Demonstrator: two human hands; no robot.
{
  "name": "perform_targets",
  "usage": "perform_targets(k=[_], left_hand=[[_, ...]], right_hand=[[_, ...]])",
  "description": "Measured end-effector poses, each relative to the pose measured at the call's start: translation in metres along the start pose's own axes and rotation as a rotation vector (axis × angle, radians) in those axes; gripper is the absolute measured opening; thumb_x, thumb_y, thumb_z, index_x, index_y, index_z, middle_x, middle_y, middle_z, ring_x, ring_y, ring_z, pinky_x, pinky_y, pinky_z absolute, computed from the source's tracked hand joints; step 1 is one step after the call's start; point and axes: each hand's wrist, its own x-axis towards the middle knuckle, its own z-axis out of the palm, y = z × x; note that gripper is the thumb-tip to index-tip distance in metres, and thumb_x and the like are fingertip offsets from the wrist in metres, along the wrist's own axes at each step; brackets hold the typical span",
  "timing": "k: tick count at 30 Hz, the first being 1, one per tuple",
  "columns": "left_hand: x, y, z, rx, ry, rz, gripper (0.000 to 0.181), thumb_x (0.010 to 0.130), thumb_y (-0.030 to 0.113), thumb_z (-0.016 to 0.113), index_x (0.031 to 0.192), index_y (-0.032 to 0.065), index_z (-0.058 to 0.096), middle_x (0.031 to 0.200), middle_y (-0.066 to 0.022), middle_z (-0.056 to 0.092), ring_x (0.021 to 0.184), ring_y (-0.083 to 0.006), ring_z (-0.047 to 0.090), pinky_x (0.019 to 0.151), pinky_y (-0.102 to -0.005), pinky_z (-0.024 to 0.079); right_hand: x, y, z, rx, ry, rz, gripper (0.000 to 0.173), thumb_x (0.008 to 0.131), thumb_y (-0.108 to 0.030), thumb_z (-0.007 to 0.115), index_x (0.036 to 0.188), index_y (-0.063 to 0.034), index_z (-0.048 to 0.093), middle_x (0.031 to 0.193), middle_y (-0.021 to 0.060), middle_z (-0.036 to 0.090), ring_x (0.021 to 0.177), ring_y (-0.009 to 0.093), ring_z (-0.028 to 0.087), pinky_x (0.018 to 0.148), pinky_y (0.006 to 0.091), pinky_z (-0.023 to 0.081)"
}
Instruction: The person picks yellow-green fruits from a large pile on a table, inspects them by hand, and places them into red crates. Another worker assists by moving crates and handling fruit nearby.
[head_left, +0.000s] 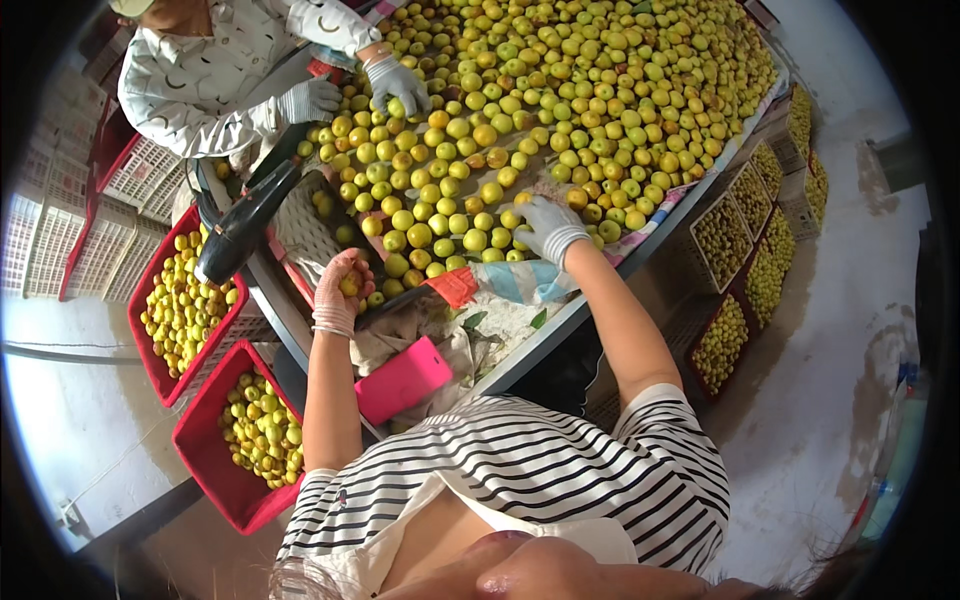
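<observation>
Many small yellow-green fruits, probably jujubes (475, 240), lie spread over a sorting table and are heaped at its far right. My left hand (341, 289), in a pinkish knit glove, has its fingers curled around one or more of the fruits at the table's near left edge. My right hand (551, 229), in a pale grey glove, reaches palm down over the near fruits, fingers spread and slightly bent; whether a fruit is under its fingertips, I cannot tell. Between my hands, red cloth (454, 286) and blue-and-white cloth (517, 282) cover the near rim.
A co-worker's gloved hands (397, 86) are among the fruits at upper left. A black hair dryer (247, 221) juts over the left edge. Red-lined crates (196, 442) of fruit stand at left, more crates (721, 240) at right. A pink phone case (403, 380) lies near my body.
</observation>
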Motion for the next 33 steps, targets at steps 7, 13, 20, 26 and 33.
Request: perform_targets(k=[7,13,20,26,33], left_hand=[[0.008,-0.008,0.033,-0.172,-0.083,-0.052,0.021,0.089,0.015,0.055,0.107,0.0050,0.060,0.082,-0.0082,0.064,0.071,-0.0231,0.063,0.057,-0.0356,0.055],[0.015,-0.007,0.025,-0.103,-0.168,-0.157,0.025,0.087,0.016,0.054,0.108,0.0027,0.058,0.086,-0.0116,0.061,0.074,-0.0258,0.061,0.059,-0.0388,0.054],[0.009,-0.009,0.028,-0.051,-0.174,-0.218,0.046,0.089,0.033,0.061,0.125,0.0060,0.051,0.103,-0.0145,0.063,0.074,-0.0269,0.063,0.054,-0.0387,0.056],[0.000,0.001,0.027,-0.024,-0.232,-0.188,0.054,0.088,0.046,0.063,0.126,0.0095,0.051,0.095,-0.0155,0.063,0.061,-0.0238,0.062,0.048,-0.0363,0.055],[0.008,0.003,0.034,-0.353,-0.091,-0.212,0.047,0.088,0.047,0.061,0.119,0.0112,0.055,0.090,-0.0116,0.063,0.064,-0.0196,0.059,0.047,-0.0313,0.052]], right_hand=[[0.007,-0.017,0.014,-0.154,-0.183,0.039,0.045,0.083,-0.031,0.066,0.120,-0.0082,0.054,0.124,0.0191,0.048,0.106,0.036,0.059,0.091,0.0452,0.048],[0.039,-0.045,0.049,0.020,-0.109,0.085,0.050,0.087,-0.038,0.060,0.123,-0.0045,0.050,0.126,0.0223,0.048,0.108,0.038,0.059,0.093,0.0452,0.047],[0.037,-0.130,0.068,0.464,0.215,-0.501,0.056,0.085,-0.028,0.062,0.136,-0.0134,0.045,0.130,0.0183,0.051,0.113,0.036,0.055,0.097,0.0415,0.045],[0.025,-0.085,0.014,0.533,0.213,-0.430,0.042,0.087,-0.025,0.064,0.125,-0.0113,0.056,0.124,0.0162,0.057,0.107,0.031,0.060,0.095,0.0380,0.047],[0.000,0.119,-0.060,0.033,0.382,0.674,0.027,0.088,-0.027,0.061,0.107,-0.0073,0.063,0.107,0.0190,0.066,0.101,0.034,0.063,0.089,0.0443,0.049]])
